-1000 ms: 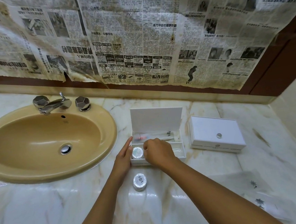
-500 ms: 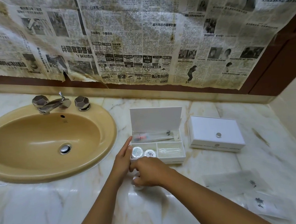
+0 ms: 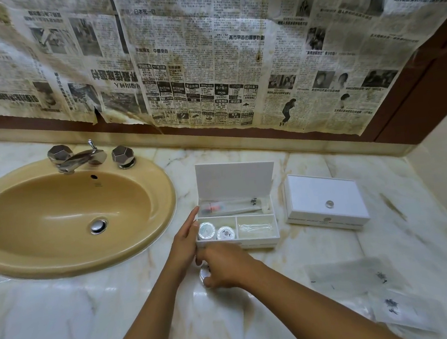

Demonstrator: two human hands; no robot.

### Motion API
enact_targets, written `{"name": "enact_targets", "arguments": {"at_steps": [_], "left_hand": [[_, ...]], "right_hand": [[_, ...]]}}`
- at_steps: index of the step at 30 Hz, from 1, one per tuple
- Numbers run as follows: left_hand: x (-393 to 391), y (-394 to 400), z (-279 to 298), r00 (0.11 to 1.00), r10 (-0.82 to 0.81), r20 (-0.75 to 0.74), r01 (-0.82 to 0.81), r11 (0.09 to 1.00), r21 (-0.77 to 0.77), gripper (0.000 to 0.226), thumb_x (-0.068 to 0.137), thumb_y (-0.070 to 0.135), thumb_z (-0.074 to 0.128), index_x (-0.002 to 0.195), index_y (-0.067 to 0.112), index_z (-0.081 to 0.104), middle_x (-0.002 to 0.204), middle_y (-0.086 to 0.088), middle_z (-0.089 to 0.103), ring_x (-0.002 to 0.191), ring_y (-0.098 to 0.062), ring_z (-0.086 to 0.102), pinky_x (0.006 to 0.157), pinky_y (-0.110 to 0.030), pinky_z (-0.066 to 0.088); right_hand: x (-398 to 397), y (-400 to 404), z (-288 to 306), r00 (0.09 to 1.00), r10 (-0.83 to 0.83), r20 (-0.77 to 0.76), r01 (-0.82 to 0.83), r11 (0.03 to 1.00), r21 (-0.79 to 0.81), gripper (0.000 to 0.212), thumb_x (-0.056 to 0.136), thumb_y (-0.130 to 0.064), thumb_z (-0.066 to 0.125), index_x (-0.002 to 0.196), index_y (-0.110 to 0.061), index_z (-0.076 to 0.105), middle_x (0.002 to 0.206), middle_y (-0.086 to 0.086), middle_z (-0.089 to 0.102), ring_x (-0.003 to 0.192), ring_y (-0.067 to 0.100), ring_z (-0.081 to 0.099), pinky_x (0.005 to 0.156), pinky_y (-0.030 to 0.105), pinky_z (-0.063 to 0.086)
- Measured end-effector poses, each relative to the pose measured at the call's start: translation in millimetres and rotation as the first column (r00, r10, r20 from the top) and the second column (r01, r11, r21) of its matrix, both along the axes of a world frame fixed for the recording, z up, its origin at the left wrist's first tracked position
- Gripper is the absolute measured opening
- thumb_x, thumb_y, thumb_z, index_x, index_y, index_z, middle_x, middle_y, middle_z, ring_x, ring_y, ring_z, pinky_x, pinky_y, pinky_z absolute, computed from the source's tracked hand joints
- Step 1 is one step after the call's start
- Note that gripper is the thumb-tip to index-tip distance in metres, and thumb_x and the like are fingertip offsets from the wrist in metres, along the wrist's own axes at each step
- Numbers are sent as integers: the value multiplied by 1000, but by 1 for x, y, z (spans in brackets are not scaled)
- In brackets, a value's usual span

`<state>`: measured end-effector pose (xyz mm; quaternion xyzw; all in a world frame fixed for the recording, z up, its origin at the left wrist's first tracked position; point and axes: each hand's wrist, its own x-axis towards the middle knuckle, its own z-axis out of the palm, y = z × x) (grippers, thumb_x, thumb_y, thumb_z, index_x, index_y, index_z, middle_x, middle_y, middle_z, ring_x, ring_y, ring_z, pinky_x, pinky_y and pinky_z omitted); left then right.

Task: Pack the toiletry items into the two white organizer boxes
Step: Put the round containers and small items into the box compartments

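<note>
1. State of the hands. The left hand point(image 3: 186, 241) lies flat, fingers straight, against the left outer wall of the open organizer box point(image 3: 259, 241), steadying it. The right hand point(image 3: 226, 266) has its fingers curled round a small round tub point(image 3: 204, 273) on the marble counter point(image 3: 67, 315), just in front of the box; most of the tub is hidden under the hand.

2. Location of task items. Two round tubs point(image 3: 206, 230) sit side by side in the front left compartment. A clear packet point(image 3: 255, 227) lies in the front right compartment, and a long clear packet point(image 3: 231, 206) lies in the rear compartment. The closed organizer box point(image 3: 326, 200) stands to the right, apart from the open one. Flat clear sachets point(image 3: 364, 278) remain on the counter at the right.

3. Risks.
   - The front left compartment looks nearly full; a third tub may jam or sit proud and block the lid point(image 3: 235, 180).
   - The counter appears glossy, so a loose pinch could let the tub slide away.
   - The raised lid could drop if the box is jolted.
   - The sink point(image 3: 66, 217) lies near; a rolling tub could end in the basin.

4. Legible writing. The newspaper sheets point(image 3: 206, 61) on the wall carry Chinese print; "RM290" is readable in one advert. Dark emblems on the tubs and sachets are too small to read.
</note>
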<state>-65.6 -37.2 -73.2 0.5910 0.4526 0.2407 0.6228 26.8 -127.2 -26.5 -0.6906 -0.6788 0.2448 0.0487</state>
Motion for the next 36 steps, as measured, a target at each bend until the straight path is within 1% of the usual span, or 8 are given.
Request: {"name": "enact_targets", "arguments": {"at_steps": [3,7,10,14,19,23,27,36], "left_hand": [[0,1,-3,1000,6,-3,-6,1000,10,38,103,30,40,137,46,46,140,16,49,115,-3,52,94,-17,38],[-1,1,-5,1000,11,-19,-11,1000,8,39,102,29,41,131,54,48,106,8,63,59,-7,48,67,-14,46],[-1,2,-6,1000,12,-7,-12,1000,9,38,102,30,42,131,55,48,100,-9,64,77,-19,60,81,-23,50],[0,0,-1,1000,10,-15,-10,1000,6,36,102,31,42,128,56,46,124,11,61,101,0,59,87,-19,45],[-1,0,1,1000,-2,-25,3,1000,18,37,102,26,42,124,56,45,138,16,50,126,-6,48,111,-31,36],[-1,0,0,1000,-3,-30,4,1000,26,38,102,27,41,132,51,45,139,18,49,127,-10,48,110,-32,35],[-1,0,2,1000,-5,-29,6,999,32,38,102,26,41,131,51,44,134,18,51,122,-4,48,103,-23,35],[-1,0,3,1000,8,-25,-8,1000,13,39,102,26,42,134,47,46,138,17,51,126,-9,48,106,-28,36]], "right_hand": [[0,1,6,1000,-4,-3,4,1000,10,23,76,-21,64,99,-18,63,101,4,63,87,26,60,65,28,41],[5,5,19,1000,8,12,-9,998,59,12,75,-23,64,87,-19,61,83,1,55,72,22,51,61,28,37],[9,7,26,1000,-18,0,18,994,103,20,76,-26,63,96,-22,64,87,1,60,78,23,56,63,29,38],[18,13,33,991,-117,-73,126,982,142,29,78,-29,62,107,-24,62,103,0,65,94,23,60,73,31,45],[30,19,32,961,-266,-75,276,940,198,27,79,-26,61,103,-13,63,105,4,63,98,27,59,78,33,47],[39,22,23,935,-353,-2,346,915,205,36,82,-30,62,114,-15,59,108,6,65,105,27,54,88,35,43],[43,23,20,926,-374,46,357,911,205,27,83,-34,62,101,-14,60,100,6,66,101,26,54,84,35,42],[43,24,12,910,-376,177,355,925,137,31,85,-39,61,103,-14,66,103,9,67,101,28,59,83,33,45]]}}
